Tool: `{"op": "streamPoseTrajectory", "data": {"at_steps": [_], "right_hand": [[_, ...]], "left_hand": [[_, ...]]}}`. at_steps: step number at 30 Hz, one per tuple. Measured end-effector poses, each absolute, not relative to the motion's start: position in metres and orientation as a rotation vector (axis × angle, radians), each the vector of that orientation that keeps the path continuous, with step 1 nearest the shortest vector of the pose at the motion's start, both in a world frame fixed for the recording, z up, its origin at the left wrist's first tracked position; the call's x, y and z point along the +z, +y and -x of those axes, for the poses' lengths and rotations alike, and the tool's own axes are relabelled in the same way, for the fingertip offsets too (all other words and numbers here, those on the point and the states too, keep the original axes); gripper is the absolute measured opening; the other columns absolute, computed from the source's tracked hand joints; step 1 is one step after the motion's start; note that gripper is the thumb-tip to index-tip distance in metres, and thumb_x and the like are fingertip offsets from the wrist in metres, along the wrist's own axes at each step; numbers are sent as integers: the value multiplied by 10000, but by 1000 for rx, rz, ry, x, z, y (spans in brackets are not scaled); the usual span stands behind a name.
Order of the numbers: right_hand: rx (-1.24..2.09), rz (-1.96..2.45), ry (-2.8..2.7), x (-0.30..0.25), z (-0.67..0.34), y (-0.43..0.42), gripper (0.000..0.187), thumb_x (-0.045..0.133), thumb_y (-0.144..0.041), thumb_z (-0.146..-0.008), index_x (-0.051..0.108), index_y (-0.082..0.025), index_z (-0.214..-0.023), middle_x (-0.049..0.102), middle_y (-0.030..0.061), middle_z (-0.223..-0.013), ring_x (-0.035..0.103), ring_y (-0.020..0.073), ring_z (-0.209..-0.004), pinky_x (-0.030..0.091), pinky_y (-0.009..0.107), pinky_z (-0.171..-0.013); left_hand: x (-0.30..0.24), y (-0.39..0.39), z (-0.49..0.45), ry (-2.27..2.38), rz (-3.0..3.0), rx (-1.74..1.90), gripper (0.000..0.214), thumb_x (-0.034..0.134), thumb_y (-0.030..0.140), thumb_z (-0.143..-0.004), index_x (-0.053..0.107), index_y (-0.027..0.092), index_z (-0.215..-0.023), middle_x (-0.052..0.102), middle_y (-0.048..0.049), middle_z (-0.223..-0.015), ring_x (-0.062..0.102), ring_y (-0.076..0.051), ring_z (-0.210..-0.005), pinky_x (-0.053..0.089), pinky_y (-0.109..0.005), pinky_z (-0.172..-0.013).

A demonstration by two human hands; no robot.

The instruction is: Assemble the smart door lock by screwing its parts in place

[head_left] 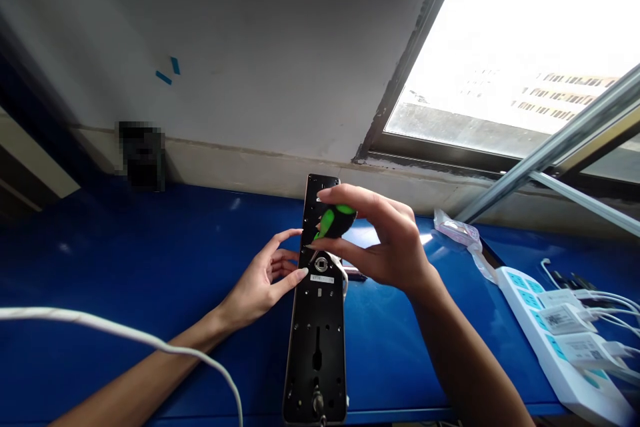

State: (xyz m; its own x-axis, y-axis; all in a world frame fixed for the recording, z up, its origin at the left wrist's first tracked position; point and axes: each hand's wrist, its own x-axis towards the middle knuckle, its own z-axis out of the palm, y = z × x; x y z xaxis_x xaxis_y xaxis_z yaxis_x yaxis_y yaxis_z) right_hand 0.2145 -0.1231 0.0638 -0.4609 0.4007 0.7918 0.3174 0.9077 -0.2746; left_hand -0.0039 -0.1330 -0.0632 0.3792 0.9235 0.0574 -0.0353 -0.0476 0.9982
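Observation:
A long black door-lock panel [317, 327] lies lengthwise on the blue table [150, 280], back side up, with screw holes and a round metal fitting showing. My right hand [385, 240] is closed around the green and black handle of a screwdriver [334, 221], held upright over the upper half of the panel. My left hand [265, 277] rests at the panel's left edge, fingers curled with the tips touching the panel's side. The screwdriver's tip is hidden behind my fingers.
A white power strip [555, 333] with several white adapters and cables lies at the right. A small clear plastic bag [457, 230] sits by the window sill. A white cable [125, 340] crosses the lower left. The wall and window frame stand behind the table.

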Motion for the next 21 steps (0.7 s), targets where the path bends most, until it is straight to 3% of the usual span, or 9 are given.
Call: {"op": "streamPoseTrajectory", "data": {"at_steps": [4, 9, 12, 18, 21], "right_hand": [[35, 599, -2028, 61, -213, -123, 575, 884, -241, -844, 616, -303, -1349, 777, 10, -1196, 765, 171, -987, 661, 282, -794], [313, 412, -2120, 61, -209, -126, 614, 711, -77, -956, 513, -262, -1508, 727, 73, -1382, 758, 186, -1171, 659, 336, -988], [298, 329, -2112, 59, -208, -126, 609, 721, -49, -943, 532, -244, -1488, 744, 66, -1356, 776, 156, -1107, 664, 290, -947], [84, 574, -1998, 57, -214, -126, 557, 865, -196, -856, 610, -289, -1342, 786, 1, -1134, 792, 147, -885, 676, 267, -772], [136, 632, -2050, 62, -217, -128, 529, 830, -207, -892, 583, -276, -1356, 784, 10, -1141, 788, 148, -910, 671, 277, -805]], "left_hand": [[-63, -132, 3, 870, -1379, 962, 695, 770, 383, -948, 408, 301, -1535, 699, -18, -1094, 718, -164, -945, 591, -365, -992], [-69, -131, 3, 854, -1367, 974, 673, 774, 392, -949, 417, 298, -1511, 702, -14, -1074, 719, -169, -949, 588, -376, -992], [-69, -132, 3, 857, -1364, 985, 671, 783, 395, -939, 432, 285, -1501, 699, -10, -1046, 719, -172, -937, 591, -384, -992], [-59, -134, 2, 893, -1388, 948, 677, 766, 381, -943, 422, 284, -1518, 706, -16, -1072, 716, -163, -928, 593, -378, -995], [-57, -135, 2, 906, -1420, 946, 670, 749, 391, -949, 419, 280, -1520, 715, -31, -1096, 727, -177, -940, 601, -386, -985]]}}
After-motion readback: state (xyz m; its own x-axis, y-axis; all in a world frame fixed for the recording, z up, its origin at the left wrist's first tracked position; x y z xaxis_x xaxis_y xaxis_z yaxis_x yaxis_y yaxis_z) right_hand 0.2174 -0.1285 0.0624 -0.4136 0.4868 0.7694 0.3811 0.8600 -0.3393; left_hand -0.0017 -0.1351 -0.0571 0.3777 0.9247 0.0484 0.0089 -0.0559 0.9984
